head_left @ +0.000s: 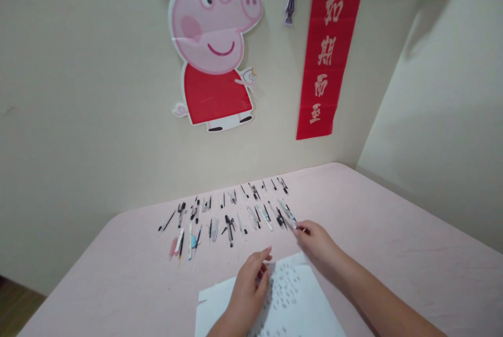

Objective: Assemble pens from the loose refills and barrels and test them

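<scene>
My right hand point(314, 240) is at the right end of the rows of pen parts, with thumb and fingers pinched at the lower end of a clear pen part point(293, 224). A pale blue pen piece and a dark refill lie just beyond these fingertips. My left hand point(251, 282) hovers over or rests on the left side of a white sheet of paper point(220, 300); which one, I cannot tell. Its fingers are loosely bent and apart, with nothing seen in them. Small dark marks in rows cover the sheet's middle, too blurred to read.
Small groups of taken-apart pens point(229, 229) lie in rows on the pink-covered table point(377, 232). A pink and a white pen piece point(178, 242) lie at the left. The wall behind carries a cartoon pig cutout point(216, 96) and a red banner point(326, 75).
</scene>
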`<state>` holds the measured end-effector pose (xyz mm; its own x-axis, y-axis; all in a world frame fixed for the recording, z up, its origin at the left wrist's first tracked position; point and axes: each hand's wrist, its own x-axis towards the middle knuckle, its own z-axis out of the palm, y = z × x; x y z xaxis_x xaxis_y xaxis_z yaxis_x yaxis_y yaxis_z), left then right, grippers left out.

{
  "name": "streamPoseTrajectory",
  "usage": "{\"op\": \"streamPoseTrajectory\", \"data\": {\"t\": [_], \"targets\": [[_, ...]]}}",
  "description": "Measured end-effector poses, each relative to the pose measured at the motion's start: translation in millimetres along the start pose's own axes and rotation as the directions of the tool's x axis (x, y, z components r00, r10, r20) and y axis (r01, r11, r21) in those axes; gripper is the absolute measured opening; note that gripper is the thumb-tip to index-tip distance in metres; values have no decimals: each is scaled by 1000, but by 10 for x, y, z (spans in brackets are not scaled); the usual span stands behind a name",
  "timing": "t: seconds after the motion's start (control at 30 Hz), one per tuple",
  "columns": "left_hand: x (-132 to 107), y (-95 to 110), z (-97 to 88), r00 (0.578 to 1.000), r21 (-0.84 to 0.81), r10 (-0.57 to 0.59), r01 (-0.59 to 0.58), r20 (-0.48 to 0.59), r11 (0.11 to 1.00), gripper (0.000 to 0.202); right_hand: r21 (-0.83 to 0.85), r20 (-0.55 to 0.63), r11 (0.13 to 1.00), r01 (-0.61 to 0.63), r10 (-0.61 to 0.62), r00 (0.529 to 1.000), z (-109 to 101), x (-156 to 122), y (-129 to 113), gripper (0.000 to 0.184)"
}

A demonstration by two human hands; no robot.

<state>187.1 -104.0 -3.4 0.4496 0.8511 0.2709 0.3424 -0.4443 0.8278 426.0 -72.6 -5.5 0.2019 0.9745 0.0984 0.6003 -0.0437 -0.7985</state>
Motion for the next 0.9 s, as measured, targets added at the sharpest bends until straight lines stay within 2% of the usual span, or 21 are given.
{"op": "streamPoseTrajectory", "data": {"t": [0.03,0.07,0.17,0.23,0.4,0.57,0.9], "targets": [[5,3,-2,1000,22,3,-4,17,1000,34,-172,-47,985,-15,7,999,-98,177,56,26],[12,7,-4,999,45,7,-9,39,999,28,-356,-71,933,-59,36,997,-194,350,106,27],[29,25,-12,994,106,21,-32,104,994,20,-481,-116,865,-140,95,989,-412,789,215,27],[32,33,-14,992,127,30,-46,124,991,21,-533,-144,826,-185,127,981,-462,1002,259,27],[21,12,-9,990,139,32,-50,134,989,23,-611,-182,749,-256,182,966,-355,1358,308,31],[25,-41,5,988,143,34,-56,153,988,23,-636,-190,719,-280,206,960,-219,1598,314,32],[33,-42,6,985,129,36,-58,167,990,25,-632,-206,709,-313,235,950,-176,1771,367,32]]}}
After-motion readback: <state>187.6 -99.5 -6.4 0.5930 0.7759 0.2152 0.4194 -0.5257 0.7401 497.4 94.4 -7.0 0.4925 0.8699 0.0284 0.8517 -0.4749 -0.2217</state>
